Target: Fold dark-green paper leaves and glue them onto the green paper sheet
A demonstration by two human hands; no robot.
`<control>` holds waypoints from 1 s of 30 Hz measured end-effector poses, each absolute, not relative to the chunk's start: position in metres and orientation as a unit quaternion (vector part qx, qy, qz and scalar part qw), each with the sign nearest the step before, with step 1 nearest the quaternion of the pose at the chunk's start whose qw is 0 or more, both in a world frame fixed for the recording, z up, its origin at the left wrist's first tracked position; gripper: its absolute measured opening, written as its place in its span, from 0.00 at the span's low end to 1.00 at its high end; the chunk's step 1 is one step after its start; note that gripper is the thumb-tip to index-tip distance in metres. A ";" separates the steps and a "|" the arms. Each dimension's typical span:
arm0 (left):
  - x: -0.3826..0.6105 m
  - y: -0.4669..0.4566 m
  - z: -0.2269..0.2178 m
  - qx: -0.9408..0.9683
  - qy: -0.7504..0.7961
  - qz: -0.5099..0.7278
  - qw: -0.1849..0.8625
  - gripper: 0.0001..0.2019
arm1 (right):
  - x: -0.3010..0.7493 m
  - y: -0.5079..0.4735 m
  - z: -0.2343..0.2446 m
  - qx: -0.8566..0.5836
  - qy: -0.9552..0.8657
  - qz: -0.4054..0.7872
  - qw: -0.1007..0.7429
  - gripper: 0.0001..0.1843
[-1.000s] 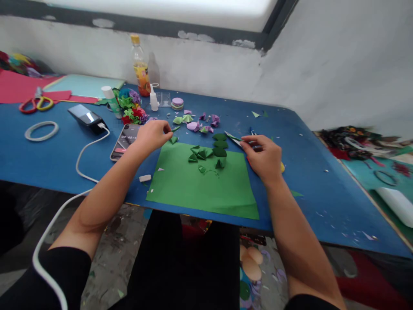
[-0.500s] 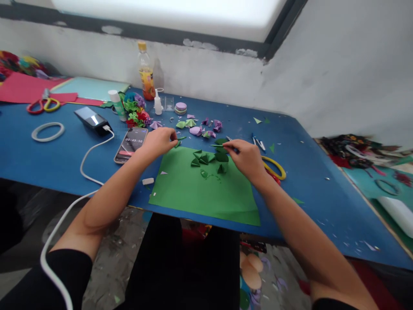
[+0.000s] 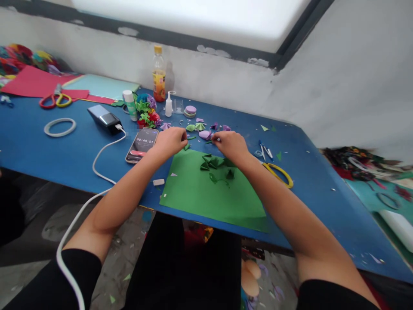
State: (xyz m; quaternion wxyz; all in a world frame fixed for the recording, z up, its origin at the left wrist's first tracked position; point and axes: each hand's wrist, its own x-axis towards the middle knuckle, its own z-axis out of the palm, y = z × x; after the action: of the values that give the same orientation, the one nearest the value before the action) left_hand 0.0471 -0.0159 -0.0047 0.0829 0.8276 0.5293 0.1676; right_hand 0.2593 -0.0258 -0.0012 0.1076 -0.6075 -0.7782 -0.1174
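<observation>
My left hand rests at the far left corner of a green paper sheet on the blue table, its fingers pinched on a small folded green paper piece. My right hand is curled at the sheet's far edge, fingertips pinched on a small thin green piece that is hard to make out, close to purple paper bits. Folded green paper pieces lie on the sheet between and below the hands.
A phone with a white cable lies left of my left hand, a power bank beyond it. Yellow-handled scissors lie right of the sheet. A bottle, glue, paper flowers, a tape ring and red scissors sit farther back.
My right hand left the yellow-handled scissors at the right and moved left to the sheet's far edge. My left hand stayed in place. The camera view shifted slightly.
</observation>
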 end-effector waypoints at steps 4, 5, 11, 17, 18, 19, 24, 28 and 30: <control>0.045 -0.017 -0.001 0.823 0.532 0.184 0.082 0.10 | 0.247 -0.022 0.001 -0.606 -0.779 -0.055 0.151 0.09; 0.045 -0.017 0.000 0.820 0.533 0.193 0.080 0.10 | 0.245 -0.022 0.001 -0.600 -0.780 -0.026 0.174 0.08; 0.040 -0.015 0.005 0.787 0.552 0.264 0.084 0.10 | 0.247 -0.036 0.012 -0.543 -0.758 0.235 0.275 0.08; 0.041 -0.015 0.003 0.788 0.548 0.271 0.080 0.10 | 0.281 -0.077 0.022 -0.572 -0.676 0.339 0.318 0.14; 0.042 -0.015 0.002 0.788 0.549 0.268 0.077 0.09 | 0.290 -0.082 0.023 -0.587 -0.654 0.336 0.340 0.14; 0.042 -0.014 0.001 0.789 0.550 0.265 0.074 0.09 | 0.300 -0.086 0.025 -0.601 -0.629 0.323 0.372 0.14; 0.042 -0.013 -0.003 0.793 0.549 0.256 0.064 0.10 | 0.366 -0.096 0.031 -0.640 -0.478 0.166 0.578 0.11; 0.044 -0.013 -0.006 0.808 0.534 0.234 0.077 0.09 | 0.397 -0.112 0.023 -0.696 -0.493 0.059 0.519 0.06; 0.047 -0.014 -0.008 0.827 0.510 0.214 0.098 0.09 | 0.392 -0.125 0.016 -0.708 -0.534 0.083 0.455 0.07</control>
State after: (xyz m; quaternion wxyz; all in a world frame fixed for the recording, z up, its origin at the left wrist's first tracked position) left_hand 0.0468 -0.0141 -0.0078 0.0982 0.8270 0.5104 0.2144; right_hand 0.3916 -0.1245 0.0161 0.4548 -0.7076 -0.5344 0.0830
